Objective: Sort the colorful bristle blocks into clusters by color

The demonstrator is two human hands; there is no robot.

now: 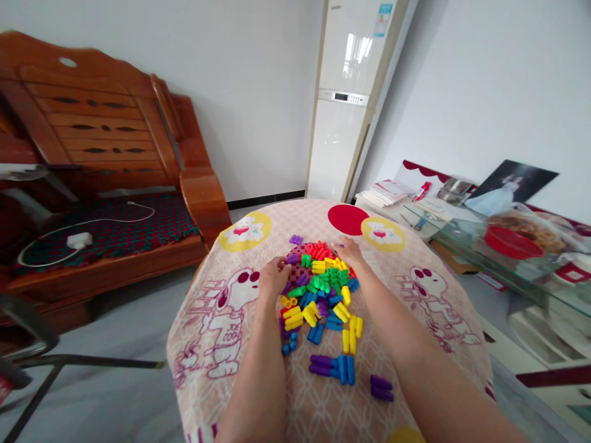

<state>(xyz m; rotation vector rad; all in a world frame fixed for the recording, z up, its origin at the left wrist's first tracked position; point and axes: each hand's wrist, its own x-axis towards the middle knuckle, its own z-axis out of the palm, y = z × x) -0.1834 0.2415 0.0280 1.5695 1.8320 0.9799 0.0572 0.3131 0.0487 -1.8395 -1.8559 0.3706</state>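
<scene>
A heap of bullet-shaped plastic building blocks [322, 283] in yellow, green, blue, purple and red lies on a round table with a patterned tablecloth [314, 403]. At the heap's left far side, my left hand [274, 280] has its fingers closed at a purple block [292, 259]. My right hand [348, 252] is at the far right side, beside the red blocks [318, 250]. Its fingers are curled, and a speck of purple shows at them; what they hold is too small to make out. Closer to me lie joined purple and blue blocks [333, 367] and a purple pair [381, 388].
Beyond the table stands a tall white air conditioner [335, 147]. A wooden bench [104, 135] with a white charger [79, 240] is at left. At right, a glass-topped cabinet [480, 240] carries papers, a red bowl [514, 242] and a photo [510, 184].
</scene>
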